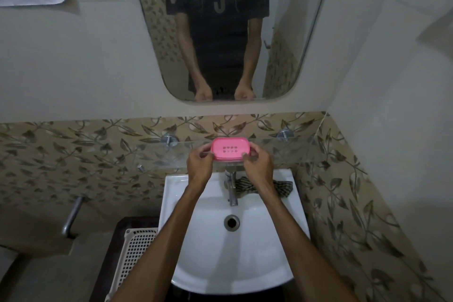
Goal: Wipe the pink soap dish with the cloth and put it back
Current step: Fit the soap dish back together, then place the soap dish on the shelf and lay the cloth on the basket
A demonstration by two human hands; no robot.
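- The dish point(230, 149) was held at both ends above the glass shelf point(282, 152), far of the sink point(235, 252).
- The left hand point(199, 163) was pinched on its left end, thumb and fingers closed on the rim.
- The right hand point(258, 163) was pinched likewise on the right end.
- The cloth point(282, 187) was left crumpled on the sink's far right rim, beside the tap point(231, 189).
- Contact between dish and shelf could not be told.

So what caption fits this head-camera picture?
Both hands, left hand and right hand, hold the pink soap dish at the glass shelf above the sink.
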